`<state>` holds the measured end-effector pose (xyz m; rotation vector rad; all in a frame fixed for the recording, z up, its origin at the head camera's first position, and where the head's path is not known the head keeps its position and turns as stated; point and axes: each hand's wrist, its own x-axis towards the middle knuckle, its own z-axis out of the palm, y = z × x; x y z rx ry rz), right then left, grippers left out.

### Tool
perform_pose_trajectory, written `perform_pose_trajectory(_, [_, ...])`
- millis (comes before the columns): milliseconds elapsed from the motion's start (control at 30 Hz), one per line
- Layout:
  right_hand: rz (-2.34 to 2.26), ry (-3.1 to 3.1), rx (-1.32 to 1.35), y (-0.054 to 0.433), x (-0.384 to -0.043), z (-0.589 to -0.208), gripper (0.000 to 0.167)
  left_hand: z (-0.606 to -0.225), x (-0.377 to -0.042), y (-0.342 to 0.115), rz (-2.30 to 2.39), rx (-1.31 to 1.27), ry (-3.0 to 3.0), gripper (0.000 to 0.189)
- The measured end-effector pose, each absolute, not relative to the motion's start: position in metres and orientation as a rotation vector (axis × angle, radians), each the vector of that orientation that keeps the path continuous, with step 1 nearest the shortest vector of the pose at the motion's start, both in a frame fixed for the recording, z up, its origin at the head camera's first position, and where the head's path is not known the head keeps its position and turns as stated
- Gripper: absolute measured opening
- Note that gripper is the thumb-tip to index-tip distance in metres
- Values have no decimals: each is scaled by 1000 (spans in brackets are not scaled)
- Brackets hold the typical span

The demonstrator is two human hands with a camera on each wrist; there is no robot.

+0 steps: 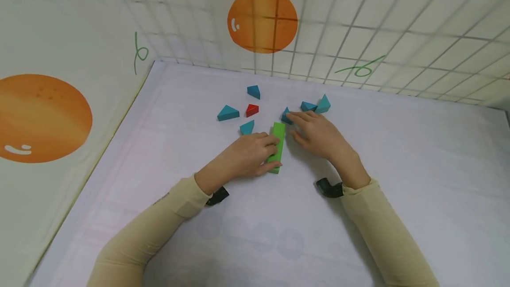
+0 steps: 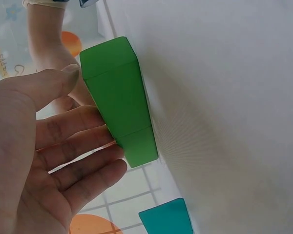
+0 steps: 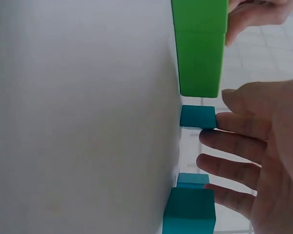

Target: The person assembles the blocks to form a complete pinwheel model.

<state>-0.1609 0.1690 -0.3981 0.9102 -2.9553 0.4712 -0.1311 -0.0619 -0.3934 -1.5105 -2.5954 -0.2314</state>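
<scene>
My left hand [image 1: 255, 152] touches the side of a long green block [image 1: 279, 138] lying on the table. In the left wrist view a seam crosses the green block [image 2: 117, 92], its fingers loosely extended along one side and the thumb near the top edge. My right hand [image 1: 318, 134] reaches over a small blue triangular block [image 1: 285, 115] just beyond the green one's far end. The right wrist view has its fingers stretched out, index fingertip at a blue block [image 3: 198, 117]. Neither hand curls round a block.
Left of the green block lie a red triangular block [image 1: 252, 110] and blue ones, including a wide triangle [image 1: 228, 113] and a far one [image 1: 253, 91]. Past the right hand sit two more blue triangles [image 1: 323, 103]. A wire grid [image 1: 342, 25] stands behind the white table [image 1: 418, 158].
</scene>
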Motion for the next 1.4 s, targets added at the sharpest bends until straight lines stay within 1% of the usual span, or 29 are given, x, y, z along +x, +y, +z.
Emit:
perform_pose_trajectory(333, [551, -2990, 935, 165, -159, -398, 49, -392, -131, -60, -228, -1514, -2620, 34])
perform_pose_trajectory(900, [512, -2999, 987, 162, -159, -400, 53, -392, -132, -61, -232, -1510, -2614, 33])
perform_pose_trajectory(1400, [510, -3013, 986, 160, -158, -398, 52, -392, -131, -61, -246, -1498, -2620, 33])
